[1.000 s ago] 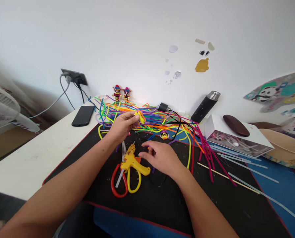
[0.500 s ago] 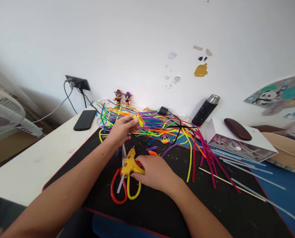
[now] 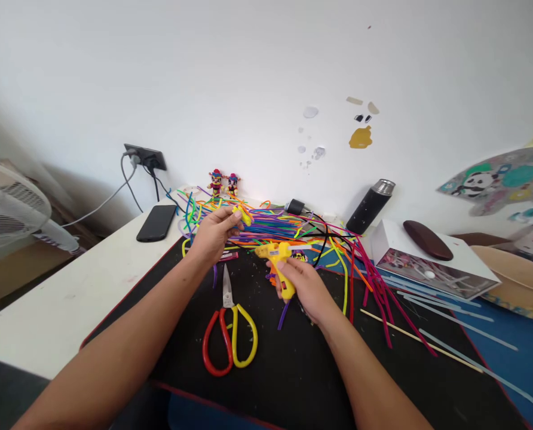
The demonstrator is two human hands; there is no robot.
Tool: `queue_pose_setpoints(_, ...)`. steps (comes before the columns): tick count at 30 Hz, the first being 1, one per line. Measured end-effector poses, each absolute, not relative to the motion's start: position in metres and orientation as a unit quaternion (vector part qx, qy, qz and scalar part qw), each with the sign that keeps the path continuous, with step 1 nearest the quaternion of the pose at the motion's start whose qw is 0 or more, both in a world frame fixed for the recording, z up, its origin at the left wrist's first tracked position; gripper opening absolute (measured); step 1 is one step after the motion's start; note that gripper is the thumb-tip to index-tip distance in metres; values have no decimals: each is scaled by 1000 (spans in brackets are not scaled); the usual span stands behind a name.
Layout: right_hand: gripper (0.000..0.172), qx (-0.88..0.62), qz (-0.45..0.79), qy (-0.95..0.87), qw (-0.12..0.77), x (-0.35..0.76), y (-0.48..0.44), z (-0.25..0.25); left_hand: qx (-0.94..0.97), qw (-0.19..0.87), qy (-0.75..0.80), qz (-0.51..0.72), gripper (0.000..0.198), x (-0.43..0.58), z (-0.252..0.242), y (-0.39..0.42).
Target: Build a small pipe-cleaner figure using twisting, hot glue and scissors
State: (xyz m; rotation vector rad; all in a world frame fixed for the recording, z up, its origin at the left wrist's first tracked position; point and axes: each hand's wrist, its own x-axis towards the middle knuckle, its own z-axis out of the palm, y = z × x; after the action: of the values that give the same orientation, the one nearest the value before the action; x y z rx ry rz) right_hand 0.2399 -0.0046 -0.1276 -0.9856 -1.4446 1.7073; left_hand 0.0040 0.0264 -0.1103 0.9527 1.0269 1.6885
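My left hand pinches a small yellow and orange piece of bent pipe cleaner between thumb and fingertips, above the mat. My right hand is wrapped round the handle of a yellow glue gun. The gun's nozzle points left, toward the yellow piece but apart from it, and a pale glue stick juts from its back. Scissors with one red and one yellow handle lie on the black mat below the hands. Behind the glue gun, a small figure's head is partly hidden.
Many coloured pipe cleaners are heaped along the wall, with two small figures behind. A phone lies at left. At right are a black flask, a white box, a wooden stick and clear glue sticks.
My right hand has lifted the glue gun off the scissors, moved it up and right and turned its nozzle left. My left hand still holds the yellow and orange piece.
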Motion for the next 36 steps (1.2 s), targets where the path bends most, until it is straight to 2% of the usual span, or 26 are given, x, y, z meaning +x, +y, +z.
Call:
queue_pose_setpoints(2, 49, -367, 686, -503, 376, 243, -1, -126, 411, 443, 435, 667, 46, 6, -115, 27)
queue_pose_setpoints(7, 42, -306, 728, -437, 431, 247, 2, -122, 465, 440, 465, 611, 44, 12, -125, 26)
queue_pose_setpoints(21, 42, -285, 755, -397, 436, 249, 1, -114, 469, 423, 465, 620, 42, 17, -116, 22)
queue_pose_setpoints(28, 43, -278, 711, -428, 484, 248, 0, -115, 482, 436, 470, 598, 42, 19, -119, 21)
queue_pose_setpoints(36, 54, -340, 641, -515, 455, 243, -6, -120, 496, 433, 466, 591, 40, 23, -120, 19)
